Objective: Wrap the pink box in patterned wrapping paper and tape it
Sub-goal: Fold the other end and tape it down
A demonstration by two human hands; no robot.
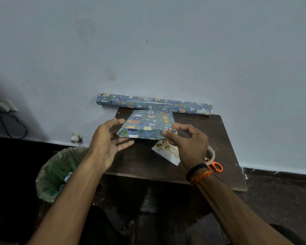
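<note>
Pink box hidden — fully covered in blue animal-print paper; the wrapped box [147,123] sits mid tabletop [224,138]. Right hand [187,144] grip pinches its near-right corner; left hand [107,140] open, fingers straight beside the left end. Tape roll [212,152] and orange scissors [216,166] partly hidden behind the right wrist. Green bin liner [55,174] — contents unclear.

Wrapped box [148,123] at table [224,138] centre; paper roll [154,103] behind against wall; card [168,152] nearer; tape [211,154], scissors [216,166] right; bin [60,174] left of table.
</note>
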